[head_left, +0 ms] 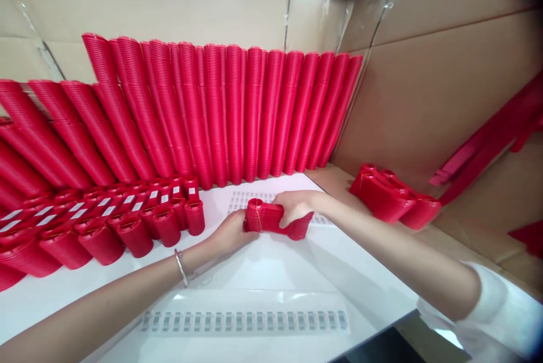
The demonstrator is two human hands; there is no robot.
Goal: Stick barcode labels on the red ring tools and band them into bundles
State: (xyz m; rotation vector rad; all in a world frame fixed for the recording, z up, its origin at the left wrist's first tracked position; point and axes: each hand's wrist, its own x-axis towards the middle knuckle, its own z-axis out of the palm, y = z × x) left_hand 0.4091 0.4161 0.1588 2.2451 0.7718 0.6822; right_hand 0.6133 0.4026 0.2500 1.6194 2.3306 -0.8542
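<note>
A red bundle (269,219) of thin stacked pieces, with rounded ends and a narrow waist, stands on the white table (254,269). A thin band runs around its left end. My left hand (233,232), below a silver bracelet (180,266), grips that left end, with some fingers hidden behind it. My right hand (292,204) is closed over the bundle's right half from above. Behind the bundle lies a sheet of small labels (241,199), partly covered by the bundle and my right hand. Nearer to me lies a clear strip with a row of small labels (244,322).
Tall red stacks (233,114) line the cardboard wall (237,12). At left stand several red bundles (136,233), many with white labels on top. More red bundles (382,193) sit at right beside a cardboard side panel (424,97). A dark object (386,346) lies at the bottom edge.
</note>
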